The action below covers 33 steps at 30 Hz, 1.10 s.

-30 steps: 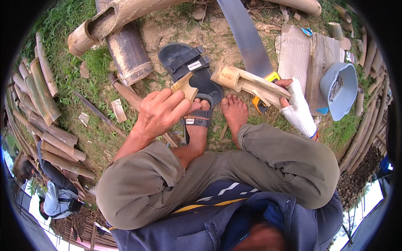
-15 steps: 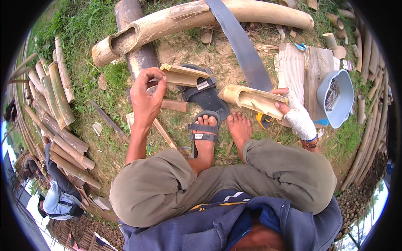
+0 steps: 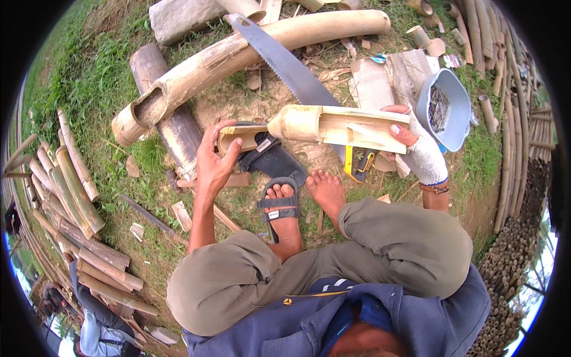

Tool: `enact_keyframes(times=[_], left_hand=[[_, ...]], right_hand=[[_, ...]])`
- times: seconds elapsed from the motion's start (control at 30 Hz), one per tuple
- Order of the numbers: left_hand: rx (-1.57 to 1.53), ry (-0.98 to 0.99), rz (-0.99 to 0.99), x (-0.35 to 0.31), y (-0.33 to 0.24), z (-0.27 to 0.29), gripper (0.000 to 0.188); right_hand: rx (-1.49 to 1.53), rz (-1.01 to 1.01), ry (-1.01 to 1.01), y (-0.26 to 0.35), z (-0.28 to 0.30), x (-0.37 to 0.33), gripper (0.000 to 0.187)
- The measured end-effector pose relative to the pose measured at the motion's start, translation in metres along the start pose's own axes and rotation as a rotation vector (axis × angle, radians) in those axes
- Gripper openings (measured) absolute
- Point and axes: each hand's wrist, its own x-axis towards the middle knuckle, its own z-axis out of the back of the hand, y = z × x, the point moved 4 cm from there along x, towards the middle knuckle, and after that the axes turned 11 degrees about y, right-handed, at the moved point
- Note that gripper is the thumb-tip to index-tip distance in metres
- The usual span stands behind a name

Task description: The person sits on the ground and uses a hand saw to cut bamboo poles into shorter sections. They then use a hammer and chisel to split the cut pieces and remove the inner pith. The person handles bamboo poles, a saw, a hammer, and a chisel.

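In my left hand point(image 3: 213, 163), thumb and fingers grip a short split bamboo piece point(image 3: 247, 137), its hollow side showing. My right hand point(image 3: 423, 149), wearing a white glove with bare fingertips, grips the far end of a longer bamboo piece point(image 3: 363, 128). That piece has one side cut away, and its tapered whole end points toward the left piece. The two ends meet or overlap in the view; whether they touch, I cannot tell. Behind them lies a saw point(image 3: 291, 68), its blade across a curved bamboo pole point(image 3: 232, 59) and its yellow-black handle point(image 3: 359, 163) below the longer piece.
A dark log point(image 3: 178, 140) props up the curved pole. On the ground lies an empty black sandal point(image 3: 279, 165) beside my bare foot. Flat boards point(image 3: 372, 83) and a grey-blue tub point(image 3: 459, 128) of thin dark pieces stand right. Bamboo lengths point(image 3: 71, 184) and another person point(image 3: 98, 336) are left.
The longer bamboo piece has risen and swung level, its tapered end moving left to the short piece. My left hand has moved slightly lower. The whole view has shifted.
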Motion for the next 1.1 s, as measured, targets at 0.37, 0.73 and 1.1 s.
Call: enact_keyframes(times=[0.37, 0.73, 1.1], left_hand=[[-0.211, -0.095, -0.036, 0.003, 0.003, -0.023, 0.033], [-0.174, -0.271, -0.156, -0.012, -0.005, -0.006, 0.033], [-0.333, -0.494, -0.024, -0.022, 0.022, 0.013, 0.036]], right_hand=[[0.017, 0.159, 0.076, -0.008, -0.005, -0.011, 0.045], [0.080, 0.255, -0.230, 0.120, 0.134, -0.055, 0.023], [0.091, 0.470, 0.039, 0.175, 0.100, -0.010, 0.054]])
